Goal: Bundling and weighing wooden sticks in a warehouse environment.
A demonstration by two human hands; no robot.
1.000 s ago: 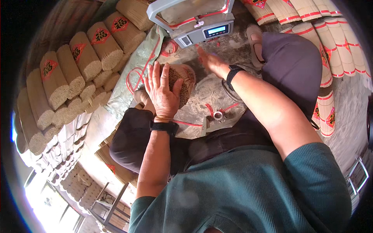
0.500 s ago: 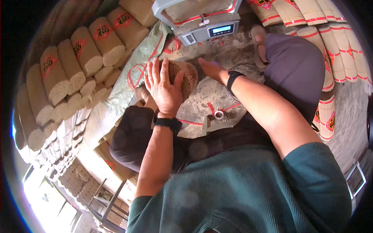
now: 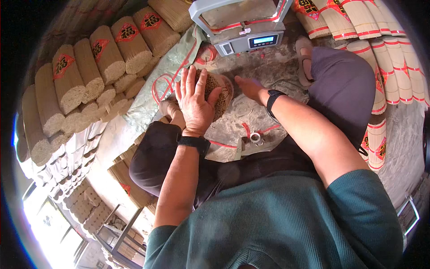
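Note:
Between my knees a round bundle of thin tan sticks (image 3: 222, 96) stands with one end facing up. The flat palm of my left hand (image 3: 196, 107) lies over the left part of that end, fingers stretched and slightly apart. To the bundle's right is my right hand (image 3: 250, 88), its fingers extended toward the bundle's side and holding nothing I can see. Whether those fingers touch the bundle cannot be made out. A small white ring-shaped roll (image 3: 255, 138) lies on the floor nearer my lap, beside red strips (image 3: 246, 130).
Ahead stands a grey machine (image 3: 246, 42) with a frame and small lit display. Red strapping (image 3: 163, 85) curls over a pale green sheet (image 3: 148, 96) at left. Stacked stick bundles (image 3: 107, 54) rise at far left; more red-banded bundles (image 3: 363, 18) lie at right.
The whole view has shifted slightly, so the scene sits a little lower and further right. Both hands keep nearly the same place around the bundle.

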